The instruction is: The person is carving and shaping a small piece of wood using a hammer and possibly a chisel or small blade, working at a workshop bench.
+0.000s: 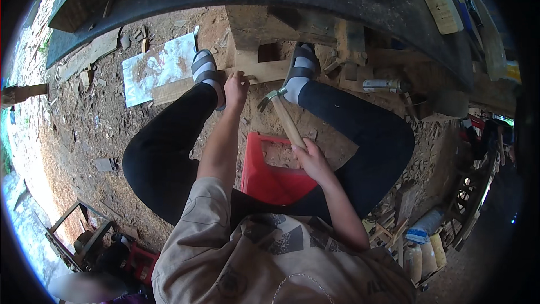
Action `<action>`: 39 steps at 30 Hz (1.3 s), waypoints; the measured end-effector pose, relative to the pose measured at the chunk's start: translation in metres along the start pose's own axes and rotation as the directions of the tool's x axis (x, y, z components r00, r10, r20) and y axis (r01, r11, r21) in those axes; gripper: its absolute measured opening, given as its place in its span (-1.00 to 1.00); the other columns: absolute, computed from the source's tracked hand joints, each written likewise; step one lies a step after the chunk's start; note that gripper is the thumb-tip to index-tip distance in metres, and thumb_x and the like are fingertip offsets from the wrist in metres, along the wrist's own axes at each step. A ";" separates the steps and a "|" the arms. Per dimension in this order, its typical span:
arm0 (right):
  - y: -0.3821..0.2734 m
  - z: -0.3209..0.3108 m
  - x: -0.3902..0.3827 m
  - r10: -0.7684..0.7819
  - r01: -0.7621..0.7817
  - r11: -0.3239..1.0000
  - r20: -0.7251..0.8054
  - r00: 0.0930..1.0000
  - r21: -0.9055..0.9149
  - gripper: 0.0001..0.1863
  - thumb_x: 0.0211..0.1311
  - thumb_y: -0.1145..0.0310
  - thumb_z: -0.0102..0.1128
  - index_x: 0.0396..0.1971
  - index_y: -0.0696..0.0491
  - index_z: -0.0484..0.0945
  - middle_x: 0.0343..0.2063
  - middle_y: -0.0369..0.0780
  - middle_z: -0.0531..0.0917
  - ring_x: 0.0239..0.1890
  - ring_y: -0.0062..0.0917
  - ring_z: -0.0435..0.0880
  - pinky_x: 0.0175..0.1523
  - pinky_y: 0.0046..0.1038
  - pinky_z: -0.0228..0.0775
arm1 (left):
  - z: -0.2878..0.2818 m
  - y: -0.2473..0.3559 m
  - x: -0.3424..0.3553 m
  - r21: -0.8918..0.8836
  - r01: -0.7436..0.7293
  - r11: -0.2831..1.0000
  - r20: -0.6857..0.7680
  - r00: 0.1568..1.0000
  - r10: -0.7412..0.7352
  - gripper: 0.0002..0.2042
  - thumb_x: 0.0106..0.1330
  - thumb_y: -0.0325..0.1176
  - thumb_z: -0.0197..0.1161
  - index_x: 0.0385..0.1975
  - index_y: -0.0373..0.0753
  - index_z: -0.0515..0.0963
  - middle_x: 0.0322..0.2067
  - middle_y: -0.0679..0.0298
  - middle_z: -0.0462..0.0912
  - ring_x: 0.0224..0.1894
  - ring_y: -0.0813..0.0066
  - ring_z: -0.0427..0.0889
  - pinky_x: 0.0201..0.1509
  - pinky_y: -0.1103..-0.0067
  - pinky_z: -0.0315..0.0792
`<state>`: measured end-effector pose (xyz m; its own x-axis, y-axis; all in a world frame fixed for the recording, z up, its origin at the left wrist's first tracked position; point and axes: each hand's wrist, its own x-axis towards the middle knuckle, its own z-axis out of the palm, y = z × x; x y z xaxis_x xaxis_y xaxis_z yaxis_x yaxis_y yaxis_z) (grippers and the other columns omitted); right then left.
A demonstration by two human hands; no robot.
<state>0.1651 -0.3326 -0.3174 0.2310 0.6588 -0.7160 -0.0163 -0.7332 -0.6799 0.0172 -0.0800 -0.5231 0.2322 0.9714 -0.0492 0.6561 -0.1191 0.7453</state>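
The work looks to be at an early or middle stage: the claw hammer (289,125) is in hand and the plank (270,71) lies on the ground by the feet, but no finished joint can be made out, and how much hammering is left cannot be told. The right hand (313,162) is wrapped around the lower end of the hammer's handle, a smooth, pale wooden shaft slanting away to a dull metal head with a curved, split claw; the head is to the right of the left hand (236,88) and a little nearer the body. The left hand's fingers are curled inward just over the plank's near edge; whether they pinch a nail or nothing cannot be told. The plank is long, flat and straight-edged, its bare, light-brown face running to both sides of the left hand and seeming to pass under the left sandal (205,71). Beyond that hand is a thick, rough-sawn wooden block (247,27); to its left a glossy, pale sheet (154,73) is dusted with brown debris. Just below the right hand shows a smooth, red plastic stool (273,184), and all around spreads gritty, chip-strewn earth (143,126).
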 end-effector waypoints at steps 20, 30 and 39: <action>-0.038 0.004 -0.019 -0.033 0.005 0.979 0.136 0.990 0.202 -0.78 0.36 0.32 0.27 -0.20 0.11 0.45 -0.49 -0.29 0.56 -0.52 -0.65 0.59 -0.43 -0.54 0.48 | -0.015 -0.010 -0.002 -0.075 0.174 0.982 0.000 0.985 -0.174 -0.71 0.16 -0.27 0.43 -0.24 -0.35 0.69 -0.25 -0.03 0.76 -0.17 0.04 0.76 -0.03 0.31 0.59; -0.062 -0.008 -0.036 -0.226 0.221 0.968 0.031 0.974 0.120 -0.67 0.47 0.12 0.22 -0.08 0.10 0.48 -0.43 -0.31 0.62 -0.43 -0.66 0.59 -0.23 -0.50 0.48 | -0.110 0.081 0.038 -0.208 0.064 0.976 0.128 0.991 -0.038 -0.52 0.15 -0.12 0.53 -0.09 -0.40 0.69 -0.24 0.06 0.80 -0.14 0.31 0.78 -0.02 0.50 0.60; -0.087 -0.002 -0.071 -0.589 0.596 0.738 -0.128 0.798 0.316 -0.69 0.41 0.28 0.27 -0.01 0.12 0.45 -0.49 -0.33 0.54 -0.40 -0.71 0.60 -0.40 -0.60 0.42 | -0.236 0.179 -0.001 -0.467 -0.051 0.883 0.237 0.955 0.180 -0.57 0.33 -0.16 0.45 -0.04 -0.44 0.65 -0.26 0.22 0.75 -0.23 0.59 0.62 -0.10 0.60 0.47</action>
<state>0.1518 -0.3156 -0.2073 0.3181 0.9360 -0.1507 -0.1822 -0.0956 -0.9786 -0.0348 -0.0540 -0.2330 0.5102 0.8572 -0.0704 0.2324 -0.0586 0.9709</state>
